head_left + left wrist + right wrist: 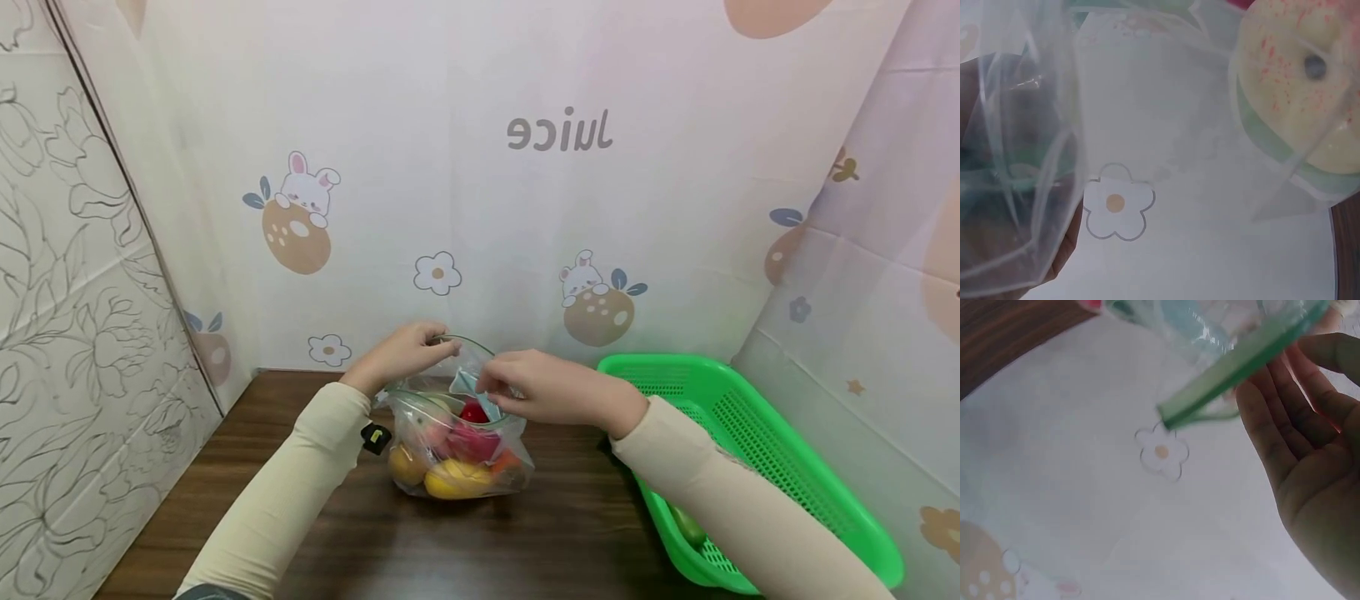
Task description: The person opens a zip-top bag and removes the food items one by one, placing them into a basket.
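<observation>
A clear zip bag (517, 475) with a green-edged mouth stands on the table, its mouth parted. Through the plastic show a pale pink peach-like fruit (431, 421), a red fruit (474, 410), a deep pink piece (476, 442), a yellow fruit (457, 479) and an orange-yellow one (406, 465). My left hand (408, 354) pinches the far left rim. On the right, my right hand (543, 387) holds the rim with bent fingers beside a light blue patch (468, 383). In the right wrist view, fingers (1272, 419) lie along the green zip edge (1210, 387).
A green plastic basket (817, 492) stands on the right, under the right forearm, with a green item (686, 527) inside. The brown wooden table (360, 542) meets a printed curtain (480, 208) behind the bag. A small black object (375, 437) sits by the left wrist.
</observation>
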{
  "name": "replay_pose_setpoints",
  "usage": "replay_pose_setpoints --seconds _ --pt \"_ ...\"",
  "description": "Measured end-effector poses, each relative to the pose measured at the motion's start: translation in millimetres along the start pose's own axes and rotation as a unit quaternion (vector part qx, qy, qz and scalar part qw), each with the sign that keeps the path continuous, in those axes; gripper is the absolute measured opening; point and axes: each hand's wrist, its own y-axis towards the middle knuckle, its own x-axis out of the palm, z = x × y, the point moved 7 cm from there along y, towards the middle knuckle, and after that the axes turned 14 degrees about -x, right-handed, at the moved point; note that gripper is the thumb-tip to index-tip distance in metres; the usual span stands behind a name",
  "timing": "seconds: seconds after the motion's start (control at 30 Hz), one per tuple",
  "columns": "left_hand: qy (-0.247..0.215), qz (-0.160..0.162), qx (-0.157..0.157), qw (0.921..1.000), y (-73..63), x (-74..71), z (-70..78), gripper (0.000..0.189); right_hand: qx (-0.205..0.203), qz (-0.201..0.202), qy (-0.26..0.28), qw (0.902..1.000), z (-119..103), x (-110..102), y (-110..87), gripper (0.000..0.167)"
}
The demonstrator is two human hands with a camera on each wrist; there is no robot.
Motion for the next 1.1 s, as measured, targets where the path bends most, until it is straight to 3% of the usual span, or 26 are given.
replay_pose_setpoints --seconds 0.17,0.37,0.53,0.73,0.9,0.97,1.1 --pt "0.000 0.006 0.000 1.0000 0.9 0.0 0.4 0.029 -0.026 -0.039 0.006 0.9989 1 17 24.0 0.014" --pt "-0.004 0.008 0.010 0.9999 2.0 0.5 1.9 0.027 -0.020 -0.080 0.001 0.9966 3 34 40.9 0.012" --pt "-0.005 0.006 0.013 0.9999 2.2 2.0 3.6 0.029 0.049 -0.120 -0.027 0.9912 8 47 48.0 0.018" --pt "-0.008 0.002 0.019 0.9998 4.7 4.4 2.8 0.028 0.152 -0.187 -0.085 0.9669 24 71 51.7 0.012" --pt "-0.005 0.002 0.016 0.9999 5.9 6.1 0.4 0.028 0.159 -0.227 -0.180 0.9438 28 91 56.3 0.004" --pt "-0.002 0.002 0.020 0.9998 5.9 6.8 1.2 0.029 0.163 -0.226 -0.192 0.9409 29 96 57.4 0.008" --pt "0.000 -0.005 0.024 0.9997 6.2 8.9 1.3 0.029 0.188 -0.222 -0.166 0.9423 36 102 57.4 0.019"
